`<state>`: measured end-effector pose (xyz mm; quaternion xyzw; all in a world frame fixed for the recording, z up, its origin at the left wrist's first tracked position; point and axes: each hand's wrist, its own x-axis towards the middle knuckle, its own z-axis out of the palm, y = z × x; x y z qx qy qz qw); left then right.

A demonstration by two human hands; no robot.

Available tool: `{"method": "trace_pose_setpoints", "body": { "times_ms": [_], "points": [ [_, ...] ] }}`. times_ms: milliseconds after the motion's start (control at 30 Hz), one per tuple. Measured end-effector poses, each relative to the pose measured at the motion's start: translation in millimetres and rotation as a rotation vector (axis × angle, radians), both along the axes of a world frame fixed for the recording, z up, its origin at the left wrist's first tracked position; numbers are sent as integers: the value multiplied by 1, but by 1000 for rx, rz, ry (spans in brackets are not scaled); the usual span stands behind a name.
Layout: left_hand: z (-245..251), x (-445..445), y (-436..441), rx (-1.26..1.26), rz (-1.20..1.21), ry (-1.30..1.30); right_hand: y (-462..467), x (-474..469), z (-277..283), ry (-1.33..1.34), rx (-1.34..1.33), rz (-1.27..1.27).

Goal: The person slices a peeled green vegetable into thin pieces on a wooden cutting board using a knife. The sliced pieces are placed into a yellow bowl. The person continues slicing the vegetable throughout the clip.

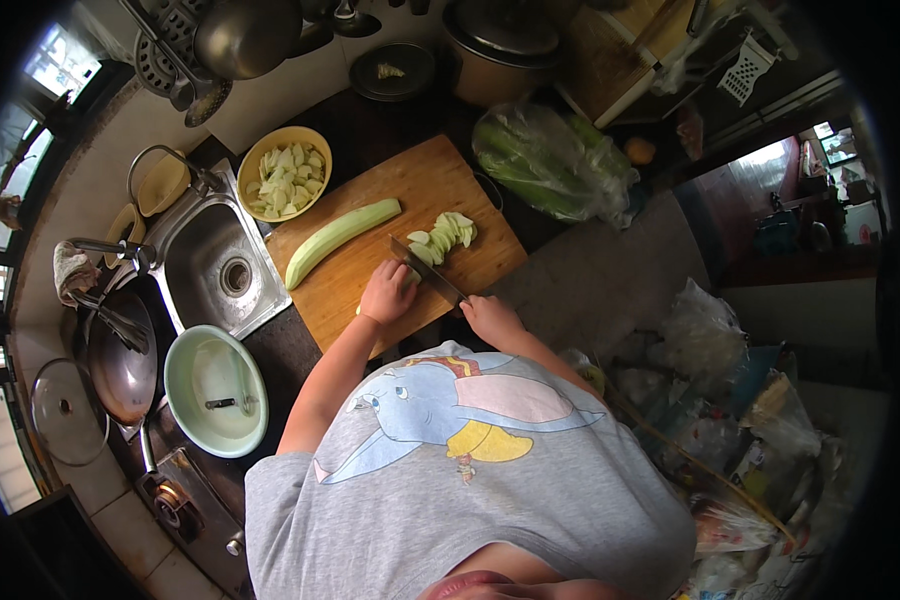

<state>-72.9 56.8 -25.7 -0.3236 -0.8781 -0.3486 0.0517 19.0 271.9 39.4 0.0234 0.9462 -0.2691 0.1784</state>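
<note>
A wooden cutting board (435,172) lies at an angle before me. My right hand (491,322) grips the handle of a cleaver-like kitchen knife (439,279). Against the board, my left hand (388,291) holds a pale green piece of peeled gourd, mostly hidden beneath it, with the fingertips close to the blade. Overlapping gourd slices (442,238) lie just beyond the knife. To the left rests a long peeled gourd (341,240). A yellow bowl (322,142) of cut pieces stands by the board's upper left edge.
The steel sink (202,232) is at left, with a green basin (169,397) of water below it and a wok (120,367) beside them. Bagged green vegetables (547,161) lie beyond the board. A lidded pot (495,67) stands at the back; plastic bags (701,330) are piled at right.
</note>
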Motion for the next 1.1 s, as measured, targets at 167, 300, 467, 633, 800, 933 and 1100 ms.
{"method": "trace_pose_setpoints", "body": {
  "times_ms": [167,300,467,633,800,933,1100],
  "points": [
    [-1,0,1,4,-8,51,-8,-8,-5,-1,-24,-13],
    [1,1,0,6,-14,57,-21,-34,-19,57,-23,4],
    [7,3,-5,-85,-28,68,-7,-18,-18,16,-15,4],
    [10,4,-11,-125,-62,-36,13,9,-11,44,1,-54],
    [9,8,-9,-109,-39,-82,5,-5,-11,73,27,-40],
    [8,5,-3,-169,-38,-66,2,-9,-5,110,20,16],
    [12,4,-3,-207,-61,-70,4,-11,9,112,17,52]
  ]
}}
